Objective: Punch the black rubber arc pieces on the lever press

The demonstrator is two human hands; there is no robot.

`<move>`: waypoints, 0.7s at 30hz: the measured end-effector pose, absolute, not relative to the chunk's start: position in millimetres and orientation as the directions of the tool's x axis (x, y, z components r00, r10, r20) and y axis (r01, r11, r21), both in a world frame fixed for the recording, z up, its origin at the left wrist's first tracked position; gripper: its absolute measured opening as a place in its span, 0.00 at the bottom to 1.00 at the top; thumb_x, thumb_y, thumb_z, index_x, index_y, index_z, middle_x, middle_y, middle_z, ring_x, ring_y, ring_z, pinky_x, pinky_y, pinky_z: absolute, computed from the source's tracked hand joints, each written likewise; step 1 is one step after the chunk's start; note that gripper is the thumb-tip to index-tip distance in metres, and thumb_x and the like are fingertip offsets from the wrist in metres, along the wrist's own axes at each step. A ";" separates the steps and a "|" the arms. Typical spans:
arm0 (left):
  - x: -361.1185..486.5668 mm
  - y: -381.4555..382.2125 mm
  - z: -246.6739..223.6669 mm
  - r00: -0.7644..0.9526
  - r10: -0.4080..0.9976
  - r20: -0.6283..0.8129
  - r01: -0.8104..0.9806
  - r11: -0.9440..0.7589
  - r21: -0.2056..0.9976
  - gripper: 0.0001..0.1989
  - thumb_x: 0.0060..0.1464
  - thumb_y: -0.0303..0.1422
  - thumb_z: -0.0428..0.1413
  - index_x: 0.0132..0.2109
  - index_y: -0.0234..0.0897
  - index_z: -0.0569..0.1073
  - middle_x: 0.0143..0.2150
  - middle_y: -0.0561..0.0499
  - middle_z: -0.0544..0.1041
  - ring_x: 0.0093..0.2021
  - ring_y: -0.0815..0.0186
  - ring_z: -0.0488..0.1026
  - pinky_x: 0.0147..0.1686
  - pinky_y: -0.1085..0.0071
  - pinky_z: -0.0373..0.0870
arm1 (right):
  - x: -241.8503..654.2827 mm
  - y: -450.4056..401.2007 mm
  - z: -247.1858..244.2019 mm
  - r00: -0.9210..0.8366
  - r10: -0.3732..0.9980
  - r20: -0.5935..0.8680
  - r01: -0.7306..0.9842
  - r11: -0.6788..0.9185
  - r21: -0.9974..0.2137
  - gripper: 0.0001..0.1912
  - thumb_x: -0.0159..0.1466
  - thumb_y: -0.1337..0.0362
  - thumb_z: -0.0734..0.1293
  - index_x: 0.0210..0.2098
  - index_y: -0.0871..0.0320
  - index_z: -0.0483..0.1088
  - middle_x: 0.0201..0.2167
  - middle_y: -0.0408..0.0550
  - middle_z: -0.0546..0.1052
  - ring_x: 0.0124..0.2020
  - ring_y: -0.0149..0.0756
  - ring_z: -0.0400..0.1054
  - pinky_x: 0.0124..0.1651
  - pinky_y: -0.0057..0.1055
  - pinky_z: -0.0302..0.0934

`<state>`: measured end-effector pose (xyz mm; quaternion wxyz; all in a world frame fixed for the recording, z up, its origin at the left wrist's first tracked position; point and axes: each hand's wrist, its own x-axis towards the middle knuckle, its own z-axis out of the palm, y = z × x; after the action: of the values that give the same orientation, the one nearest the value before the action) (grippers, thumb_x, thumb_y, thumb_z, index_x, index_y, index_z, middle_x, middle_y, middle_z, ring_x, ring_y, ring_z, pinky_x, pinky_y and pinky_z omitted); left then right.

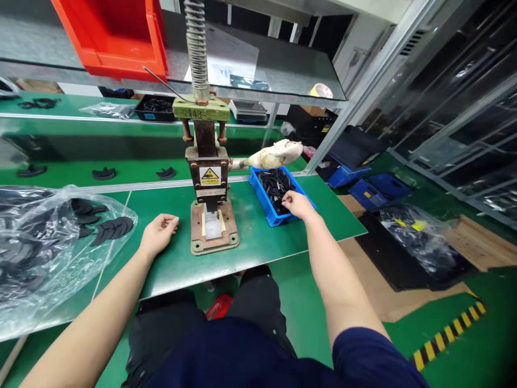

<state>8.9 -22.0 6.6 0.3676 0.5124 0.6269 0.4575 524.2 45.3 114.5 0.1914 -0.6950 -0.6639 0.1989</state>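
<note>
My right hand (pixel 297 203) is over the near right side of a blue tray (pixel 274 219) of small black parts (pixel 275 183); its fingers are pinched together at the parts, and what they hold is too small to make out. My left hand (pixel 160 233) rests on the green table (pixel 169 275) with its fingers curled, and whatever may be between them is hidden. Between my hands stands a hand press (pixel 207 178) on a metal base plate, with a pale block (pixel 212 226) under its ram. The press's wrapped lever (pixel 274 154) points right, above the tray.
A clear plastic bag (pixel 48 242) of curved black pieces lies at the left. Several similar pieces (pixel 104 173) sit on the strip behind. A red bin (pixel 117 43) stands on the shelf above. Right of the table are blue crates (pixel 379 189) and an opened carton (pixel 480 242).
</note>
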 end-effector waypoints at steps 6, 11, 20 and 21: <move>8.2 -25.6 10.7 -0.286 0.958 0.033 0.196 0.024 0.980 0.17 0.55 0.44 0.64 0.44 0.36 0.75 0.35 0.50 0.80 0.33 0.66 0.78 0.35 0.71 0.76 | 500.5 -7.1 121.0 0.136 0.949 0.285 0.614 0.145 -0.776 0.21 0.70 0.46 0.66 0.50 0.58 0.72 0.43 0.49 0.79 0.43 0.34 0.76 0.51 0.39 0.74; 32.9 -59.4 33.3 -0.379 0.920 0.101 0.142 -0.050 0.989 0.17 0.57 0.44 0.63 0.45 0.37 0.73 0.37 0.50 0.78 0.33 0.66 0.77 0.35 0.70 0.76 | 435.9 -77.5 96.1 0.114 0.913 0.393 0.368 0.329 -0.870 0.18 0.68 0.47 0.69 0.46 0.53 0.72 0.42 0.49 0.81 0.41 0.36 0.78 0.49 0.41 0.76; 108.0 -157.1 82.8 0.065 0.979 0.195 0.155 -0.203 0.967 0.13 0.58 0.42 0.67 0.45 0.41 0.78 0.41 0.45 0.80 0.41 0.59 0.78 0.47 0.61 0.77 | 354.0 -143.7 61.6 -0.081 0.921 0.382 0.121 0.389 -0.913 0.09 0.67 0.54 0.72 0.41 0.51 0.75 0.38 0.48 0.81 0.43 0.39 0.78 0.52 0.44 0.77; 110.4 -161.4 86.2 0.111 0.972 0.205 0.157 -0.221 0.963 0.13 0.58 0.42 0.67 0.45 0.41 0.79 0.41 0.45 0.80 0.41 0.60 0.78 0.47 0.61 0.77 | 350.4 -145.9 59.8 -0.100 0.920 0.379 0.109 0.389 -0.915 0.08 0.67 0.55 0.72 0.42 0.51 0.75 0.38 0.48 0.82 0.43 0.39 0.78 0.51 0.44 0.77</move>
<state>110.4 -161.4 86.2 0.4223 0.6143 0.4595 0.4829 350.4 -145.9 59.8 0.5361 -0.4032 -0.6380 0.3781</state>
